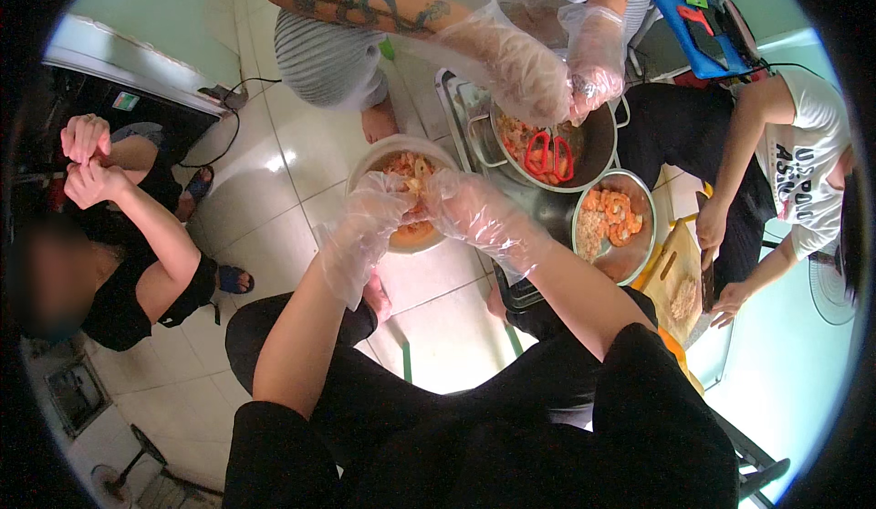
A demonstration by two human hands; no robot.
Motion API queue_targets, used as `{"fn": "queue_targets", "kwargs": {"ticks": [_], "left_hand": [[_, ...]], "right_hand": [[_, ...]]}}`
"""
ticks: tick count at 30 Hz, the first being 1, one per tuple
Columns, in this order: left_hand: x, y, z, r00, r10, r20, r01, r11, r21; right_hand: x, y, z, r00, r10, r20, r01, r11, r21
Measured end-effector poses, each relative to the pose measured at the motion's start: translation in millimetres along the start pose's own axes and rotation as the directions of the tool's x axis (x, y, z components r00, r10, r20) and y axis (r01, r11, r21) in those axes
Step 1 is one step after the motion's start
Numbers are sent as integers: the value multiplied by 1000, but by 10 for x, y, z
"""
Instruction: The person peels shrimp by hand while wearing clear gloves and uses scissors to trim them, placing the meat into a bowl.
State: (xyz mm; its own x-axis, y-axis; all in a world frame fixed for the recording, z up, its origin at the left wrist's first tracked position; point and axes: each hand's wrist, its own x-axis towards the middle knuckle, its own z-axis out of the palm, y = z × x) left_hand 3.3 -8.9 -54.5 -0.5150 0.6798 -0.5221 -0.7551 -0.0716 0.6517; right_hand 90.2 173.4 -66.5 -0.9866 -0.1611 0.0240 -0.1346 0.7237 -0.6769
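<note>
In transparent plastic gloves, my left hand (380,201) and my right hand (455,201) meet over a pale round bowl (357,170). Pinched between their fingers is an orange-white shrimp (415,186), partly hidden by the gloves. Orange shrimp shells and heads (404,163) lie in the bowl, with orange liquid near its front rim. To the right of my right hand, a steel bowl (626,266) holds peeled shrimp (619,218) beside a pale minced heap (590,234). Behind it, a two-handled steel pot (597,150) contains more shrimp and red-handled scissors (537,159).
A metal tray (452,102) lies under the pot. Across from me, a co-worker's gloved hands (571,92) work above it. At right, another person holds a knife (708,286) at a wooden cutting board (667,256) with mince. A seated person's hands (89,167) are raised at left.
</note>
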Motion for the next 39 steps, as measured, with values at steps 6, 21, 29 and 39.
{"fn": "queue_targets", "kwargs": {"ticks": [6, 21, 29, 39], "left_hand": [[19, 42, 71, 988, 5, -157, 21, 986, 168], [65, 4, -103, 992, 61, 113, -69, 995, 71], [-18, 139, 59, 997, -20, -76, 35, 979, 199], [-143, 356, 106, 998, 24, -60, -14, 986, 167]], "right_hand": [[27, -49, -58, 992, 98, 85, -110, 984, 143], [19, 60, 26, 992, 117, 50, -115, 657, 745], [94, -195, -93, 977, 164, -137, -127, 962, 241], [227, -352, -307, 819, 553, 153, -507, 572, 645]]}}
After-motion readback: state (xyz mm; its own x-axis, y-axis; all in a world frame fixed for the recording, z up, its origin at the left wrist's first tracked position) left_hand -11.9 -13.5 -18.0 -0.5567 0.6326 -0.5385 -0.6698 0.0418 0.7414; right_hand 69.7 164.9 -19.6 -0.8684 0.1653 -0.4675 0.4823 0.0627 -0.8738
